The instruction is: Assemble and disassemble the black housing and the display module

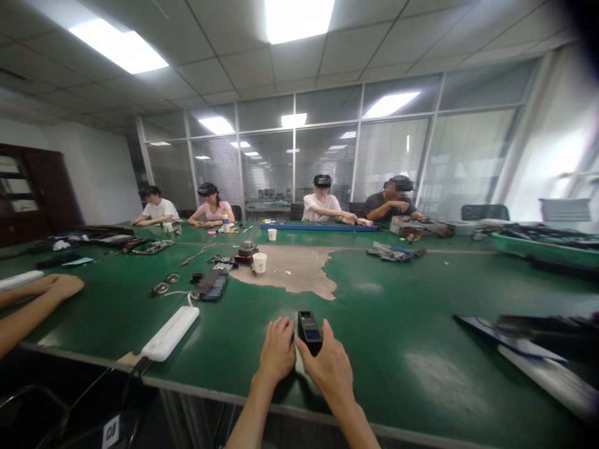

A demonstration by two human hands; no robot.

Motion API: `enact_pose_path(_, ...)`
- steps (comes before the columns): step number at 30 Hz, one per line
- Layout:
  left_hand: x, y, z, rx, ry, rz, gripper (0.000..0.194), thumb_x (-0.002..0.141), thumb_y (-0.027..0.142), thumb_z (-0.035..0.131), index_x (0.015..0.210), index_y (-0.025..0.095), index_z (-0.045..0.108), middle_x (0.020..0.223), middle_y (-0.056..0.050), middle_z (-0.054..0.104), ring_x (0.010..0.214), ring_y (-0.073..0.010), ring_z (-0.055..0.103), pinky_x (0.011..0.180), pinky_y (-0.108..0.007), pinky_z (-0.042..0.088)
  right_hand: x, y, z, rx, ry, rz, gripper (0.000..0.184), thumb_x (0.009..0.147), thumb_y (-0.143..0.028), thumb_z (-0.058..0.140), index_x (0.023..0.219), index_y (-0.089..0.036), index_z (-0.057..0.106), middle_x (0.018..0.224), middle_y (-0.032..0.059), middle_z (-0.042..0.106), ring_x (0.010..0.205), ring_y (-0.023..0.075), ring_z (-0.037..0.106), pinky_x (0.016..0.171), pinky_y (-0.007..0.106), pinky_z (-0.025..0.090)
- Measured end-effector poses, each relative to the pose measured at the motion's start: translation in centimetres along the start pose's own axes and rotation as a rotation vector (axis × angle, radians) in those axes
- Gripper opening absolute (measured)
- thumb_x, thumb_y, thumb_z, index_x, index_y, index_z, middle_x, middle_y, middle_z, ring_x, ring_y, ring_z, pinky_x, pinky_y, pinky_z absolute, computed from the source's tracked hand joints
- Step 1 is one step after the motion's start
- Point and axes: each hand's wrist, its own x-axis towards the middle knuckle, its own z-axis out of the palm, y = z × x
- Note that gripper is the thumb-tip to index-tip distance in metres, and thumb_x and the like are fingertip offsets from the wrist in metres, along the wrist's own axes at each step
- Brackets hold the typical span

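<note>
A small black box-shaped device [309,330] with a little dark screen stands on the green table in front of me. My right hand [331,366] is closed around its near end, thumb on the left side and fingers on the right. Just left of the device, my left hand [277,352] rests on the table top, palm down, its fingers extended and slightly bent. What lies beneath that palm is hidden.
The green table [384,349] has a worn brown patch [299,268] with a paper cup [259,262]. A white power strip [172,333] and glasses [165,284] lie left, near another person's arm [42,299]. Dark panels [528,343] lie right. Several people sit opposite.
</note>
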Motion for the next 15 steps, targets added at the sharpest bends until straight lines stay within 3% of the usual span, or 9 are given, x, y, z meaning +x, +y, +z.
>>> enact_pose_path(6, -0.3, 0.3, -0.6, -0.030, 0.011, 0.026, 0.049, 0.090, 0.033, 0.040, 0.137, 0.022, 0.049, 0.147, -0.006, 0.044, 0.139, -0.0252, 0.033, 0.119, -0.044, 0.015, -0.4, 0.6, 0.5, 0.078, 0.001, 0.023, 0.069, 0.085, -0.056, 0.049, 0.135, -0.009, 0.042, 0.118, 0.0176, 0.063, 0.106, 0.0295, 0.062, 0.090, 0.037, 0.044)
enact_pose_path(15, -0.5, 0.4, -0.8, -0.034, 0.025, 0.048, 0.047, 0.089, 0.034, 0.043, 0.135, 0.030, 0.050, 0.145, -0.005, 0.046, 0.136, -0.0260, 0.036, 0.118, -0.046, 0.016, -1.0, 0.8, 0.2, 0.069, 0.028, -0.095, 0.046, 0.089, -0.049, 0.047, 0.121, -0.017, 0.054, 0.105, 0.0112, 0.068, 0.096, 0.0255, 0.065, 0.085, 0.034, 0.046)
